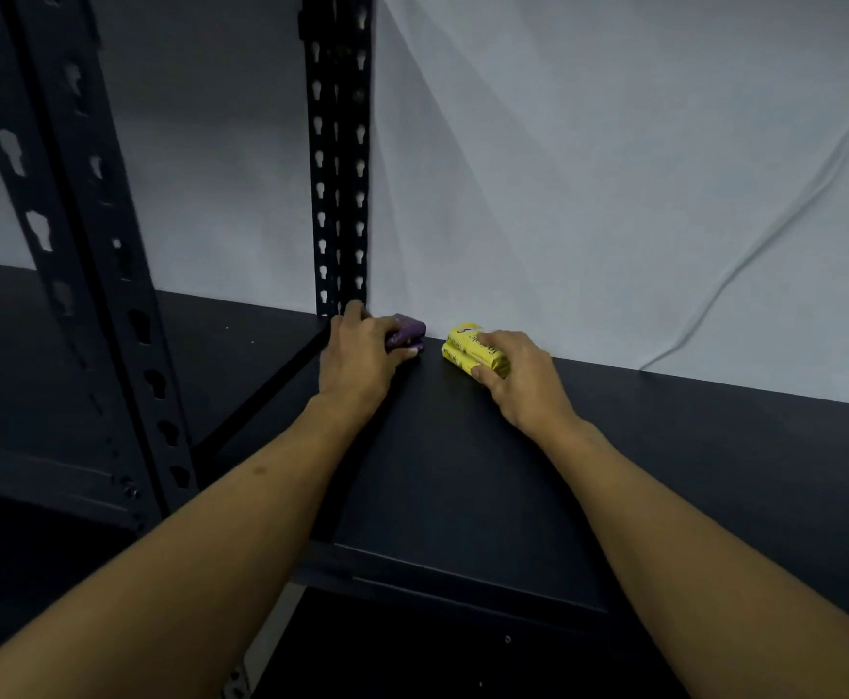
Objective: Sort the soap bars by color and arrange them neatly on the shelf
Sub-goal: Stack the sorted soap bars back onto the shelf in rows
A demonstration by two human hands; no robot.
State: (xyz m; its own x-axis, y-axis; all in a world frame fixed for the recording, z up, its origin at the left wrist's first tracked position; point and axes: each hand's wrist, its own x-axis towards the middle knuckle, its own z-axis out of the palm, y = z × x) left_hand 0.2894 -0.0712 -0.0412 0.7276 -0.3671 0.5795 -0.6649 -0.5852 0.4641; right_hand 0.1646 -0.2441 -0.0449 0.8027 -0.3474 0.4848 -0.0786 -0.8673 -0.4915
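Both hands are way back on the shelf [463, 471], right by the wall [589, 194]; left hand [362, 353] is wrapped around the purple soap [409, 331], tucked next to the post [339, 158]; right hand [518, 370] grips a stack of two yellow soaps [470, 351]; small gap between the colors; cable [765, 244] hangs off to the right of the right hand

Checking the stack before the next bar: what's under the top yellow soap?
A second yellow bar lies under the top yellow bar, both on the black shelf. The right hand covers their right ends, so their alignment there is hidden.
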